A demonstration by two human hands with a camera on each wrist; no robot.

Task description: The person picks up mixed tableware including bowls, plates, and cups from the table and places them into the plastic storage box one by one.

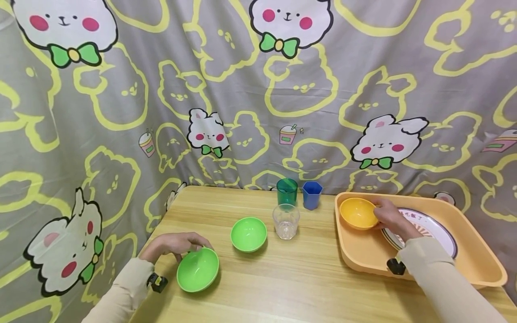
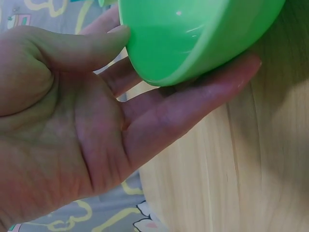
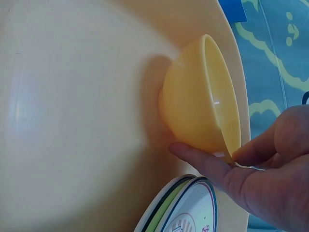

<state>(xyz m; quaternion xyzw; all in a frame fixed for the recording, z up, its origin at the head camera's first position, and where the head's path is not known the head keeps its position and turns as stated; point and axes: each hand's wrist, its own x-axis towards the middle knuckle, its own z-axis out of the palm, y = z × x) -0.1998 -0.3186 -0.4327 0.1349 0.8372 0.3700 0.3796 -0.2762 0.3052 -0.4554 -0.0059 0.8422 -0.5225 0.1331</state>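
My left hand (image 1: 179, 244) grips the rim of a green bowl (image 1: 198, 270) near the table's left front. In the left wrist view the thumb is at the bowl's rim and the other fingers reach beneath its side. A second green bowl (image 1: 248, 234) sits on the table just to the right. My right hand (image 1: 392, 216) pinches the near rim of a yellow bowl (image 3: 193, 96) inside the left end of an orange tray (image 1: 355, 262), the thumb at the rim and a finger along the outside. Beside that hand, stacked plates (image 3: 193, 205) lie in the tray, partly hidden by the hand.
A clear cup (image 1: 286, 223) stands mid-table, right of the second green bowl. Behind it are a dark green cup (image 1: 287, 192) and a blue cup (image 1: 312, 195) by the back edge. A patterned curtain (image 1: 242, 89) hangs behind and left of the wooden table (image 1: 282, 282).
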